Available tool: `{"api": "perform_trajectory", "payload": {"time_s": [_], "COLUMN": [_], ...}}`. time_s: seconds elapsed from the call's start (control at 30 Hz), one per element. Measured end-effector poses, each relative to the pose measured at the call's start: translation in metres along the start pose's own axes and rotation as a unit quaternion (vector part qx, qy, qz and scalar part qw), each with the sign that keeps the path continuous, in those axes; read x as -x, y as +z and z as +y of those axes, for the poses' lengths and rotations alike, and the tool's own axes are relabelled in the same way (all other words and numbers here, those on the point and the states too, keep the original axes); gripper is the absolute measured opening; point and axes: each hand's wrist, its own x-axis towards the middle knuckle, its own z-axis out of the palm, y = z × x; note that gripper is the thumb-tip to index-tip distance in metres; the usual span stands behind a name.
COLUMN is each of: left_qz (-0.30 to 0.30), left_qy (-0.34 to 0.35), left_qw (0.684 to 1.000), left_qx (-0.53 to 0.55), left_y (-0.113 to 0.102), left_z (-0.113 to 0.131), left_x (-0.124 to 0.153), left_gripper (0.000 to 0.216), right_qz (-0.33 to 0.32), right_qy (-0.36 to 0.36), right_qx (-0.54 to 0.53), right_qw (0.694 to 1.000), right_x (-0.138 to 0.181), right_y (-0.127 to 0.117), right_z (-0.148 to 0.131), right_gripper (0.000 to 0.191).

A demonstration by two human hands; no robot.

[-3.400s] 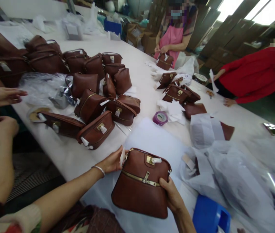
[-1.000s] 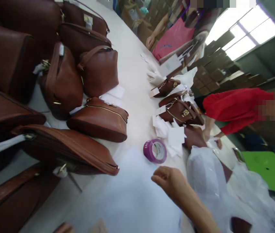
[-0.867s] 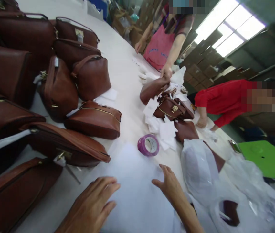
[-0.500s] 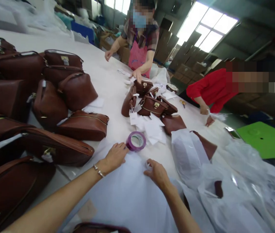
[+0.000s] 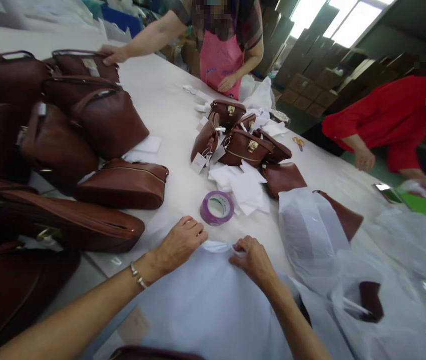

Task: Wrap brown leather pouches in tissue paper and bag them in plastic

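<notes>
A translucent white plastic bag (image 5: 213, 295) lies spread in front of me, its far edge lifted between my two hands. My left hand (image 5: 180, 240), with a bracelet at the wrist, has its fingers closed on the left part of that edge. Opposite it, my right hand (image 5: 252, 257) pinches the edge with thumb and fingers. Just past the hands rests a roll of tape (image 5: 217, 208) with a purple outside, touched by neither. At the bottom edge part of a brown handbag (image 5: 152, 354) shows beside the bag.
Brown handbags (image 5: 111, 125) crowd the left side. Smaller brown bags (image 5: 248, 147) and white paper cards (image 5: 248, 187) lie beyond the tape. Bagged goods (image 5: 310, 230) stand at right. A co-worker in a pink apron (image 5: 222, 60) and another in a red top (image 5: 378, 112) stand across the table.
My left hand has left the tape roll and come to the bag's edge, which is now raised. The apron-wearing co-worker's hand has reached from the small bags to a handbag at left.
</notes>
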Motion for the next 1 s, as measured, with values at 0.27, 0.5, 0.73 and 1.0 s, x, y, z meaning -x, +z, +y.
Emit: {"api": "perform_trajectory", "payload": {"time_s": [0.27, 0.5, 0.73, 1.0], "left_qz": [0.129, 0.181, 0.199, 0.227], "left_qy": [0.061, 0.090, 0.078, 0.070], "left_qw": [0.989, 0.979, 0.976, 0.971], "left_qx": [0.031, 0.036, 0.035, 0.036], "left_y": [-0.004, -0.003, 0.003, 0.004], "left_z": [0.018, 0.011, 0.009, 0.006], "left_x": [0.035, 0.038, 0.039, 0.039], "left_gripper": [0.015, 0.020, 0.017, 0.020], "right_qz": [0.207, 0.246, 0.229, 0.254], "right_qy": [-0.199, -0.198, -0.198, -0.212], "right_qx": [0.002, -0.009, -0.007, -0.027], "right_qw": [0.958, 0.949, 0.953, 0.943], "right_x": [0.036, 0.032, 0.023, 0.019], "right_y": [0.017, 0.031, 0.042, 0.042], "right_z": [0.005, 0.009, 0.009, 0.002], "right_gripper": [0.015, 0.011, 0.020, 0.015]}}
